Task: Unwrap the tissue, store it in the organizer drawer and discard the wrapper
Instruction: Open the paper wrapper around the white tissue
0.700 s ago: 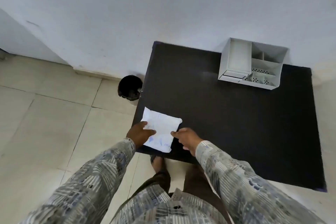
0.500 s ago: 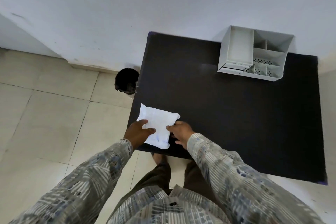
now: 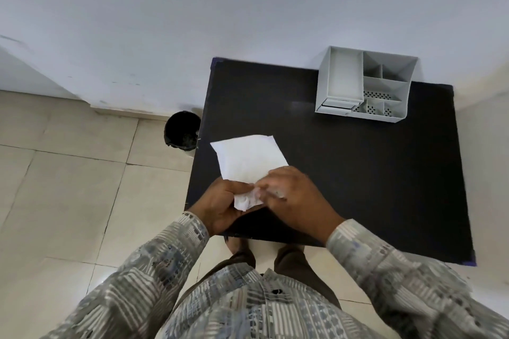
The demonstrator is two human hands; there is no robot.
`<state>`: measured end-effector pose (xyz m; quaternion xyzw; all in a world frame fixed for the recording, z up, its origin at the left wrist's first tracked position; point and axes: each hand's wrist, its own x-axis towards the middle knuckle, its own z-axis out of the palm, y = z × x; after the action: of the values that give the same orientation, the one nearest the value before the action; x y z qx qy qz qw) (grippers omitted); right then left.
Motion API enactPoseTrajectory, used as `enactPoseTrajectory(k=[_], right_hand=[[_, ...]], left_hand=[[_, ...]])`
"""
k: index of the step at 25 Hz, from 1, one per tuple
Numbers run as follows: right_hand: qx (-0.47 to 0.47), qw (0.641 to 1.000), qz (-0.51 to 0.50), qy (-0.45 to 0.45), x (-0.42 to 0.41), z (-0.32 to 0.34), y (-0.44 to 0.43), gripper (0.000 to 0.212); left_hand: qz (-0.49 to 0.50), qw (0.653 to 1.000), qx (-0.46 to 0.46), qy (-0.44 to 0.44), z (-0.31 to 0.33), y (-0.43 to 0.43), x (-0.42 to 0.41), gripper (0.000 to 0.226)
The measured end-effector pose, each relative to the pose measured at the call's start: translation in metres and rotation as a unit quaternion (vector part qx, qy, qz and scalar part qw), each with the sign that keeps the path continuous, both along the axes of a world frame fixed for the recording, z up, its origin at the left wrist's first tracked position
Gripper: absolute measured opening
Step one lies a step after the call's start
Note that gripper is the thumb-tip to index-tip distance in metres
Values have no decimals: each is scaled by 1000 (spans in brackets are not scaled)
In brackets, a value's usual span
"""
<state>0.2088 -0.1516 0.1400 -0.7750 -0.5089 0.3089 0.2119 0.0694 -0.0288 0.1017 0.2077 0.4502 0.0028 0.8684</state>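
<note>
Head view: I saw left hand and right hand pinching the tissue pack at frame centre, fingers closed on its near end; uneven tearing could rip tissue inside

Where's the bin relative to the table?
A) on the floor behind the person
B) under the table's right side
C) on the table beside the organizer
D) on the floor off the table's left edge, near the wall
D: the black bin stands on the tiled floor just left of the table, close to the wall; the organizer sits alone at the table's far right.
</note>
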Motion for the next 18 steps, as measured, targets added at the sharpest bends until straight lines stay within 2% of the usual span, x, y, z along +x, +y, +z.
enactPoseTrajectory(k=[2,4,8,11,14,18], right_hand=[[-17,996,-86,-15,14,11,-5,24],[-34,994,-85,-58,19,15,-9,22],[-60,993,-81,-67,8,18,-13,27],[-39,988,-152,17,1,27,-12,9],[-12,975,-188,119,-5,38,-19,15],[-12,976,-174,131,-9,51,-32,12]], left_hand=[[-10,998,37,-43,4,1,0,44],[-29,995,68,-73,7,4,-1,51],[-42,988,114,-96,12,7,-2,57],[-39,986,122,-111,19,8,-4,56],[-49,985,100,-132,29,11,-7,60],[-41,988,85,-119,36,10,-7,62]])
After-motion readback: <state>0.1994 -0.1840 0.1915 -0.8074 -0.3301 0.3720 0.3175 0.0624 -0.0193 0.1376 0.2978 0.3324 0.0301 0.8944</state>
